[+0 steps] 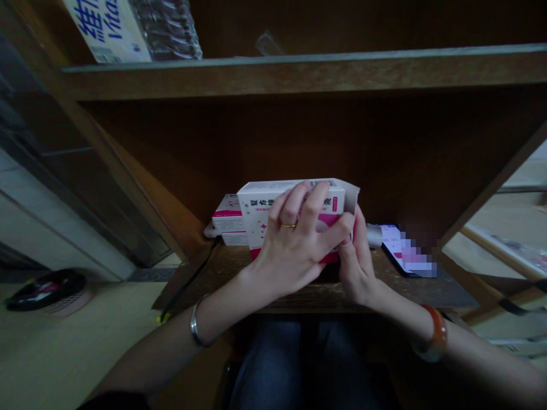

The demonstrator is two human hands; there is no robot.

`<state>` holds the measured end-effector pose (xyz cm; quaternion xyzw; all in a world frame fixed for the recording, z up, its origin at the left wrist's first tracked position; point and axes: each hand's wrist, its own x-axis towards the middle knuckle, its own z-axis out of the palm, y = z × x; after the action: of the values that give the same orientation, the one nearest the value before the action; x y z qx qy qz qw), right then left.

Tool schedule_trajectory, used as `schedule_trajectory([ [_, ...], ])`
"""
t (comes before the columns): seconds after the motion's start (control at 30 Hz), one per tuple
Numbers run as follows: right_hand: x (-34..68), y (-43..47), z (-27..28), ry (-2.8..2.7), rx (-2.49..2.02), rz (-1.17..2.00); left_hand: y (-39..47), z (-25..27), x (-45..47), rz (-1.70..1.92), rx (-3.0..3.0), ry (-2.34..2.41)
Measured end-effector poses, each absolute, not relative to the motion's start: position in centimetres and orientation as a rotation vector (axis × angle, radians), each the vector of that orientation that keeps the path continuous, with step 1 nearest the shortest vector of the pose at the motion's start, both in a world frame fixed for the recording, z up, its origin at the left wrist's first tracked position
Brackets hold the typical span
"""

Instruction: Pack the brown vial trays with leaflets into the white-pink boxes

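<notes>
A white and pink medicine box (pixel 256 228) with dark Chinese print is held above the wooden shelf top (pixel 290 296). My left hand (pixel 294 239) is wrapped over its front and top, a ring on one finger and a silver bangle at the wrist. At the box's right end, where a white end flap (pixel 351 196) stands out, my right hand (pixel 359 262) is closed with the thumb and fingers at the edge. Whether those fingers grip the flap or something inside is hidden. Behind the box, to its left, smaller white and pink boxes (pixel 231 222) are stacked.
A lit phone (pixel 404 250) lies at the right, beside a whitish cylinder (pixel 374 236). A black cable (pixel 192 279) runs over the left edge. Overhead, a shelf board (pixel 299 74) carries a printed carton (pixel 113 34). A lined waste basket (pixel 51 293) stands on the floor, left.
</notes>
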<state>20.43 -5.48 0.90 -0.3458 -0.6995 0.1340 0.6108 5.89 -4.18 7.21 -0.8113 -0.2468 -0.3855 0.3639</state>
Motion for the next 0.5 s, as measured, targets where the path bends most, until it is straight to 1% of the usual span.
schedule_trajectory([
  [0.2,20.9,-5.0,1.6,-1.441,-0.833,0.337,-3.9,7.7,7.4,-0.980,-2.119,-0.637],
  [0.5,21.2,-3.2,2.3,-1.490,-0.773,0.406,-3.6,8.9,8.2,-0.920,-2.193,-0.681],
])
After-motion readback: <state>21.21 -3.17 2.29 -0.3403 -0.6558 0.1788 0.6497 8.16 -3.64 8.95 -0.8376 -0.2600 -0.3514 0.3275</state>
